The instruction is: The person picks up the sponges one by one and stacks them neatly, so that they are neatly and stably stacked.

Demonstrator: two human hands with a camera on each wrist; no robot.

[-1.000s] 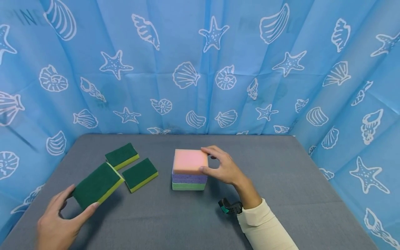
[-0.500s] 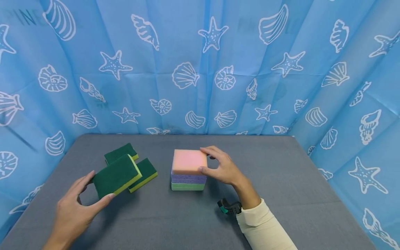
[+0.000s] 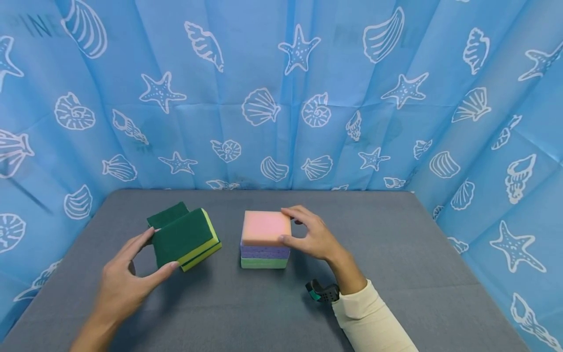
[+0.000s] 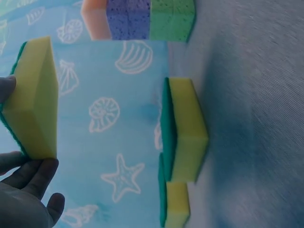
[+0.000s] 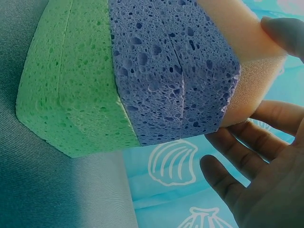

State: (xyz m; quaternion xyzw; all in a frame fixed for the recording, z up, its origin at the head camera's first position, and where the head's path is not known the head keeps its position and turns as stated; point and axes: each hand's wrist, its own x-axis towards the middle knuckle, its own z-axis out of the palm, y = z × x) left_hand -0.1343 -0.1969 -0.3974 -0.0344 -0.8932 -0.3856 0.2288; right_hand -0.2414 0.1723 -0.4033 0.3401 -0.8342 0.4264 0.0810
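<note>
- A second ago my left hand (image 3: 120,286) held the green-and-yellow scrub sponge (image 3: 184,237) low at the near left of the tabletop (image 3: 387,254); now it has carried it up and to the right, so it sits over the nearer scrub sponge on the tabletop (image 3: 206,253).
- My left hand grips that sponge by its near end, thumb on one side and fingers on the other. The left wrist view shows its yellow foam face (image 4: 35,99) held clear above the two lying sponges (image 4: 185,137).
- The farther scrub sponge (image 3: 169,214) stays where it was, now partly hidden behind the one I hold.
- My right hand (image 3: 312,237) has not moved: thumb and fingers curl round the right edge of the pink sponge (image 3: 266,228), which tops the stack over the purple sponge (image 3: 264,251) and the green sponge (image 3: 263,263).
- The right wrist view shows fingertips on the pink foam (image 5: 251,57), with the other fingers spread loosely below.
- A clear strip of tabletop separates the scrub sponges from the stack.
- Open grey surface runs to the right of the stack up to the blue shell-print curtain (image 3: 484,146), and in front of both hands.
- The curtain closes off the back, left and right edges.
</note>
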